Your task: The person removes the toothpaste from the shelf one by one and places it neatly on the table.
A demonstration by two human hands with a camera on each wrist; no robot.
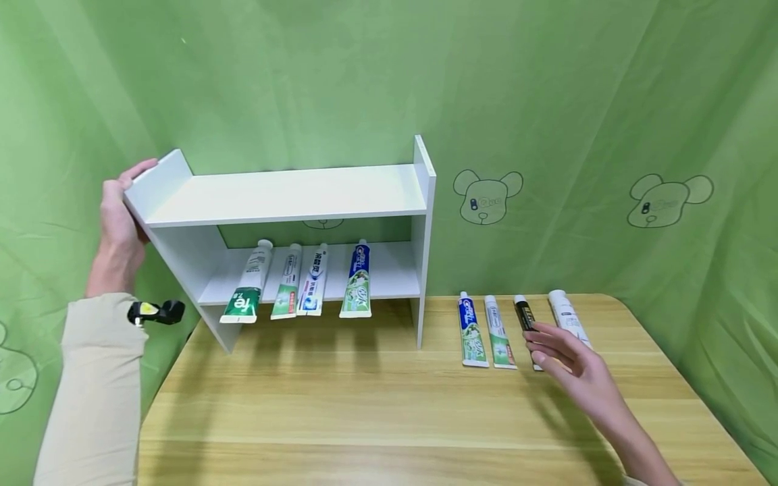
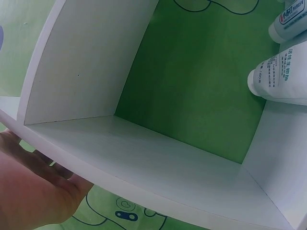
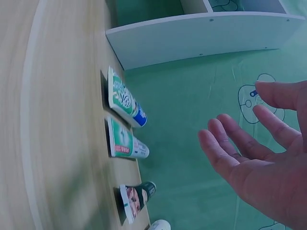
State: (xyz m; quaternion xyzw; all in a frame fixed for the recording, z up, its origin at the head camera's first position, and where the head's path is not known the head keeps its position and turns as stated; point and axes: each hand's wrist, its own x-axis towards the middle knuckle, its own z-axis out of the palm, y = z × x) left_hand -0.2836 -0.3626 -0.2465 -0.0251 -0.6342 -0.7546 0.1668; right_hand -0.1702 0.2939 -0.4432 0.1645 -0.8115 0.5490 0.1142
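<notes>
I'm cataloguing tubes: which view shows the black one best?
The right wrist view: the black tube shows end to end, uncovered. In the head view, the right hand hides part of it; the left wrist view doesn't show it.

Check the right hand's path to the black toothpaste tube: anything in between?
Nothing visible: the right wrist view shows only open air between the right hand and the black toothpaste tube. The white tube lies beside the black one, not between.
</notes>
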